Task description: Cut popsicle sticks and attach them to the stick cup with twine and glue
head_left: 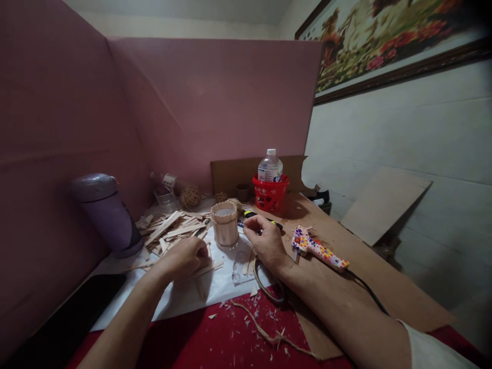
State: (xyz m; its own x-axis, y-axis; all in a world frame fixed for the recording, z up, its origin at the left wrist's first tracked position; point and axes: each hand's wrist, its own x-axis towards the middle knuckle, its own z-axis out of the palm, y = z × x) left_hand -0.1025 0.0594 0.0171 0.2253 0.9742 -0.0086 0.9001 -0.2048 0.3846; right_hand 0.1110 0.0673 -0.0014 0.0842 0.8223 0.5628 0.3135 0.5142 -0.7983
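I have my left hand (188, 258) low over the white paper (172, 302), at the near edge of the pile of wooden craft sticks (175, 230). Its fingers are curled inward; I cannot tell if a stick is inside them. My right hand (266, 243) is on the right of the stick-covered cup (225, 225), with thumb and forefinger bent toward each other and almost closed. I cannot tell if they pinch something small.

The cup stands upright on the paper, between my two hands and a little farther than them. Near my right wrist there is a ring-shaped roll (263, 292). To the right, the flower-patterned glue gun (319, 249) lies on the brown board (369, 277), with its black cable going to the near right. At the far side, a red bucket (270, 197) has a clear bottle (270, 166) in it. A purple tumbler (109, 215) stands at the left, and a piece of twine (265, 335) lies on the red cloth (184, 338) at the near side.
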